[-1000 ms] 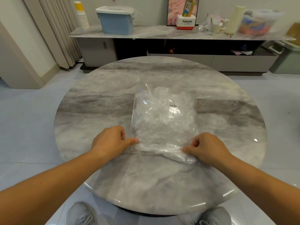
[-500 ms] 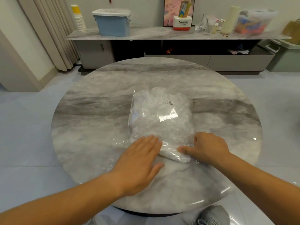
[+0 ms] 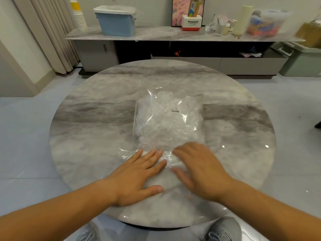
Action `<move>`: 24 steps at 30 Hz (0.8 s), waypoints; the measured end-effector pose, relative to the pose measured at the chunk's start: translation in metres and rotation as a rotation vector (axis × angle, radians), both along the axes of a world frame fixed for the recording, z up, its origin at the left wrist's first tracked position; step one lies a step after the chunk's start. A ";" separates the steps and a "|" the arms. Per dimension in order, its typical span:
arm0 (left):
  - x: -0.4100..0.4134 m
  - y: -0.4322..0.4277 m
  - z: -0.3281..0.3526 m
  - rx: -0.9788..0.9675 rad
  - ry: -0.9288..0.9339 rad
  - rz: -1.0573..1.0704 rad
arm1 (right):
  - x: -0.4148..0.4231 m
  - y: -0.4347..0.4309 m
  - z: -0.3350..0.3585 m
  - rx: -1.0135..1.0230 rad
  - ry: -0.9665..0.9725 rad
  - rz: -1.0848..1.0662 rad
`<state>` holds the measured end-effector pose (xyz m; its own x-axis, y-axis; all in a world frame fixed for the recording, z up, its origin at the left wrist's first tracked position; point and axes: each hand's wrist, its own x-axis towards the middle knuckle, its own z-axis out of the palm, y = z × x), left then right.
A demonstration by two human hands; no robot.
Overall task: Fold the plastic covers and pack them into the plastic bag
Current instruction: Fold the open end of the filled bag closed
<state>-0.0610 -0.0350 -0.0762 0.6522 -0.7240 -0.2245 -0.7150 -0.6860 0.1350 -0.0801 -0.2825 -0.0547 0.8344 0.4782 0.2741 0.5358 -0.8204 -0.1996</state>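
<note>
A clear plastic bag stuffed with crumpled white plastic covers lies in the middle of the round marble table, a small barcode sticker on top. My left hand lies flat with straight fingers on the bag's near left edge. My right hand is spread flat over the near right end of the bag, slightly blurred. Both palms face down. The bag's near opening is hidden under my hands.
A long marble sideboard stands beyond the table with a blue lidded bin, stacked paper cups, a Panasonic box and clutter. A green bin sits far right. Curtains hang at left. My grey shoes show below the table.
My left hand went from pinching the bag's edge to lying flat on it. My right hand has let go of the bag's end and now lies flat over it.
</note>
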 end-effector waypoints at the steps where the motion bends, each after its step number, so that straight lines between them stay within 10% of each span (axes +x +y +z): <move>1: 0.000 0.000 0.000 0.004 0.004 -0.002 | -0.007 0.009 -0.003 -0.035 0.213 0.039; 24: 0.010 0.033 0.003 0.067 0.047 -0.013 | -0.015 -0.055 -0.019 -0.292 0.470 0.063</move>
